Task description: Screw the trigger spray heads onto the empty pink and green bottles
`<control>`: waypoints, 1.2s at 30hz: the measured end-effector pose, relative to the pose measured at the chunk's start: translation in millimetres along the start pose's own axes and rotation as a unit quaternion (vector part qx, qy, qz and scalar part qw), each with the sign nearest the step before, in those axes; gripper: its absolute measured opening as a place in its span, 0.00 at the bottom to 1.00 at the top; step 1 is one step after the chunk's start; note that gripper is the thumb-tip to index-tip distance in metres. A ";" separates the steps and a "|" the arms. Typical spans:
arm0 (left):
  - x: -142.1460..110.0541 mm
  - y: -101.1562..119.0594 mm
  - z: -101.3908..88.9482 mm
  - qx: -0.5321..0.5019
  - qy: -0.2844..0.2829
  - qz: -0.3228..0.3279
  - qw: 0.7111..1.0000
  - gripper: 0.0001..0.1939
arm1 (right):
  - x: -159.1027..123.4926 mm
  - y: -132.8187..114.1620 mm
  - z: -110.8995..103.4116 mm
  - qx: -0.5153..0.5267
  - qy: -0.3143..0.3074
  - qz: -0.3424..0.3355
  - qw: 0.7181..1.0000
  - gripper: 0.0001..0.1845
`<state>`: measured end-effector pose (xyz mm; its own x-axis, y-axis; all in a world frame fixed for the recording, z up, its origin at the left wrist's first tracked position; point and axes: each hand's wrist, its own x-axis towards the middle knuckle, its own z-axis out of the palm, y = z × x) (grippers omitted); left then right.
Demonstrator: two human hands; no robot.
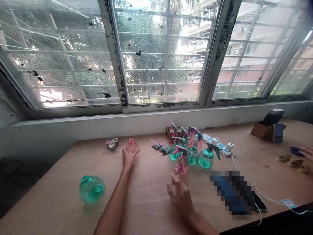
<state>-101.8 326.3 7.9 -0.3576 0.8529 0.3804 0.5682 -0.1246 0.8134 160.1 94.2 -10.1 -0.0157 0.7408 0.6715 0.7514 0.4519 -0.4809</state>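
Note:
My left hand (129,158) is closed round the lower side of a clear pink bottle (132,147) with no spray head on it. My right hand (180,194) hovers over the table, slightly blurred, its fingers loosely bent and apart with nothing visible in them. Just beyond its fingertips stands a pink spray bottle (181,167) with a grey and pink trigger head. Behind that are several more spray bottles, among them a green one (205,159). A headless green bottle (92,189) lies tilted at the left. Loose trigger heads (160,147) lie beside the group.
Small square blocks (112,144) sit at the back left. A white power strip (217,145) with cables lies behind the bottles. Blurred-out dark devices (232,192) are on the right. Farther right are a cardboard box (262,131), brown pieces (293,162) and another person's hand (307,152).

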 end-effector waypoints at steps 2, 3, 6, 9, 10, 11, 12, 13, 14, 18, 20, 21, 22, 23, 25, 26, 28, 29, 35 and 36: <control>-23.6 -2.2 -8.7 -0.001 -0.009 -0.002 1.000 0.41 | 14.1 -6.6 17.4 0.031 -0.129 -0.101 0.986 0.24; -35.6 -2.8 -14.0 -0.002 -0.018 -0.001 1.000 0.41 | 27.1 -7.1 27.1 0.034 -0.154 -0.101 0.982 0.24; -66.4 -3.6 -32.2 -0.012 -0.042 0.006 0.999 0.42 | 77.7 4.3 61.1 -0.014 -0.179 -0.064 0.982 0.24; -86.6 -5.6 -51.4 -0.035 -0.070 0.015 0.997 0.42 | 122.6 25.9 98.2 -0.068 -0.189 -0.023 0.979 0.22; -91.6 -6.7 -57.4 -0.044 -0.082 0.019 0.995 0.41 | 133.2 32.5 109.5 -0.077 -0.190 -0.014 0.979 0.21; -96.1 -7.9 -62.9 -0.054 -0.094 0.022 0.994 0.41 | 141.5 37.9 119.8 -0.086 -0.190 -0.003 0.978 0.22; -100.4 -9.1 -67.8 -0.062 -0.104 0.026 0.992 0.41 | 147.8 42.1 128.8 -0.096 -0.188 0.009 0.978 0.23; -104.4 -10.1 -71.9 -0.068 -0.111 0.027 0.991 0.40 | 152.3 45.0 136.5 -0.107 -0.182 0.023 0.977 0.24; -108.1 -10.8 -75.1 -0.072 -0.116 0.027 0.990 0.40 | 155.4 46.8 142.8 -0.118 -0.175 0.037 0.977 0.26; -117.1 -10.2 -80.3 -0.080 -0.125 0.025 0.989 0.40 | 159.0 47.9 156.1 -0.162 -0.148 0.083 0.972 0.29; -117.7 -8.2 -80.5 -0.083 -0.128 0.025 0.988 0.41 | 158.5 47.2 157.4 -0.178 -0.145 0.085 0.969 0.29; -117.5 -7.2 -80.6 -0.084 -0.131 0.025 0.988 0.41 | 158.3 47.1 157.2 -0.185 -0.148 0.078 0.968 0.28; -117.2 -6.3 -80.7 -0.085 -0.133 0.024 0.987 0.41 | 158.4 47.3 156.7 -0.190 -0.152 0.070 0.967 0.27; -116.8 -5.5 -81.0 -0.085 -0.135 0.023 0.987 0.41 | 158.8 47.8 156.0 -0.196 -0.157 0.061 0.966 0.26; -116.4 -4.6 -81.8 -0.085 -0.140 0.021 0.986 0.41 | 160.9 50.2 154.7 -0.208 -0.164 0.051 0.963 0.26; -116.4 -4.5 -82.2 -0.086 -0.141 0.021 0.986 0.41 | 162.5 52.1 154.2 -0.213 -0.165 0.053 0.962 0.27; -116.8 -4.6 -82.8 -0.085 -0.144 0.022 0.986 0.41 | 166.5 57.1 153.5 -0.222 -0.164 0.067 0.959 0.28; -117.1 -4.7 -83.1 -0.085 -0.144 0.023 0.986 0.41 | 168.8 59.8 153.4 -0.224 -0.163 0.077 0.958 0.29; -117.9 -4.0 -84.2 -0.082 -0.140 0.022 0.986 0.41 | 176.8 64.9 149.7 -0.223 -0.159 0.133 0.952 0.31; -117.8 -3.7 -84.5 -0.082 -0.141 0.023 0.986 0.41 | 175.3 62.2 147.9 -0.218 -0.160 0.130 0.954 0.30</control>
<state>-124.3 183.5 -2.8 -0.1013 0.9487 0.2996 0.4423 -0.2268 0.8677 106.4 325.7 -5.7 0.0598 0.9448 0.3222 0.9594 0.0347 -0.2800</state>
